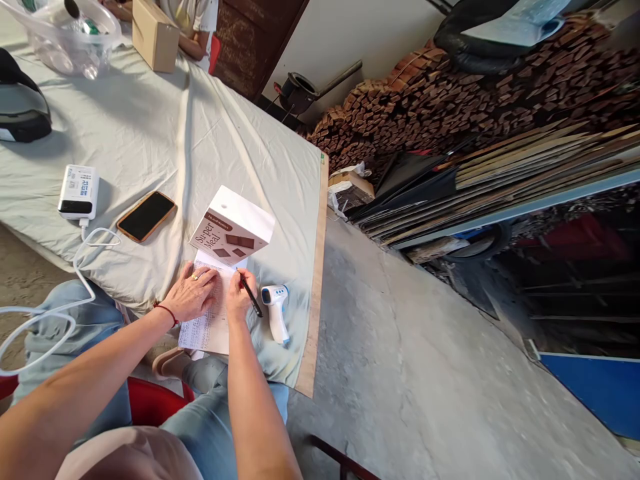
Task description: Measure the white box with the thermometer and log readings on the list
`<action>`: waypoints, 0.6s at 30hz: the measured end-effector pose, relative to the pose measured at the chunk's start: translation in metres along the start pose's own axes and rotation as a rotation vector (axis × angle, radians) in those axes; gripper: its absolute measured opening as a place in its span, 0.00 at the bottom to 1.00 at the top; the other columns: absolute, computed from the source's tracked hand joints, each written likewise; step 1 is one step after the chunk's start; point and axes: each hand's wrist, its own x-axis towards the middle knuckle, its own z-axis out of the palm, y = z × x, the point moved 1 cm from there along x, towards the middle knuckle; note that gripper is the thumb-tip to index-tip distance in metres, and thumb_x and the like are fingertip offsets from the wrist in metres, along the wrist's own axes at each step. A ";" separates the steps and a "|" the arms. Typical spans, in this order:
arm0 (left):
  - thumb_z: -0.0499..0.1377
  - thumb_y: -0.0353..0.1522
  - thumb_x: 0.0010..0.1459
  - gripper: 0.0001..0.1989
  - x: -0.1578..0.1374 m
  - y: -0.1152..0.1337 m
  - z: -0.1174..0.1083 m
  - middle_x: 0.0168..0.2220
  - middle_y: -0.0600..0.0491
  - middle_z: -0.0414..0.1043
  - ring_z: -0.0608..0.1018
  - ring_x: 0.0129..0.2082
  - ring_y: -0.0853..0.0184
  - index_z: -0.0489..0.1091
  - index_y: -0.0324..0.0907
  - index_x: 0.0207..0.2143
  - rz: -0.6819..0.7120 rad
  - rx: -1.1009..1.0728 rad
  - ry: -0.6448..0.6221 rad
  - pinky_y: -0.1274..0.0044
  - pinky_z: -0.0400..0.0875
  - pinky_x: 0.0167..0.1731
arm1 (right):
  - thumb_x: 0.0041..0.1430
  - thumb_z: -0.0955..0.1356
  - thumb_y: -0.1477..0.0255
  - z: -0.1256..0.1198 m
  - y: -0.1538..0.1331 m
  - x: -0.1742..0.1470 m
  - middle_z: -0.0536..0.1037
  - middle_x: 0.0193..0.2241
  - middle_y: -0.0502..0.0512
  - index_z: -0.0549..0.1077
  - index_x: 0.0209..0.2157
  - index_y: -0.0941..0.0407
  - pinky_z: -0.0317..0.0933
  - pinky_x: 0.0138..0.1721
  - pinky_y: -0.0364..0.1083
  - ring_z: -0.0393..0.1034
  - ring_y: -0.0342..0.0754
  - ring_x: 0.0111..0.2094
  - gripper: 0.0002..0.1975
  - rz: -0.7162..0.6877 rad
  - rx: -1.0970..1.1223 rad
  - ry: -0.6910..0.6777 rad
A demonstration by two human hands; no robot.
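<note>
A sheet of paper (206, 332) covered in handwriting lies at the near edge of the cloth-covered table. My left hand (193, 292) rests flat on it, fingers stretched out, with a ring and a red wrist cord. Beside it, my right hand (240, 293) grips a black pen (251, 297) over the paper's right part; the fingers hide the pen's lower end. Just beyond both hands stands a white and brown box (233, 223) printed "Super Meal". Right of my right hand lies a white and blue infrared thermometer (276, 313).
A phone (147, 217) and a white power bank (79, 193) with its cable lie to the left. Farther back are a clear plastic tub (75, 40), a cardboard box (155, 37) and another person's arm. Stacked firewood (450, 93) lines the wall at right.
</note>
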 end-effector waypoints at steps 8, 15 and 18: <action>0.56 0.31 0.59 0.17 -0.002 -0.006 0.004 0.54 0.43 0.67 0.66 0.59 0.53 0.66 0.42 0.51 -0.059 -0.010 0.127 0.53 0.52 0.63 | 0.59 0.58 0.74 -0.034 0.005 -0.019 0.75 0.43 0.63 0.73 0.48 0.58 0.62 0.48 0.51 0.70 0.53 0.44 0.19 -0.044 -0.364 -0.117; 0.51 0.24 0.54 0.22 0.007 -0.045 0.010 0.55 0.42 0.62 0.68 0.57 0.56 0.59 0.43 0.52 -0.377 -0.307 0.594 0.58 0.65 0.57 | 0.57 0.58 0.74 -0.046 0.013 -0.032 0.76 0.40 0.60 0.74 0.47 0.58 0.61 0.46 0.51 0.70 0.52 0.41 0.20 0.021 -0.383 -0.204; 0.56 0.29 0.53 0.32 0.028 -0.070 0.005 0.61 0.40 0.57 0.63 0.63 0.53 0.52 0.42 0.60 -0.408 -0.495 0.609 0.56 0.61 0.61 | 0.58 0.59 0.70 -0.060 0.014 -0.032 0.75 0.41 0.60 0.74 0.47 0.57 0.62 0.47 0.50 0.70 0.51 0.41 0.19 -0.014 -0.321 -0.127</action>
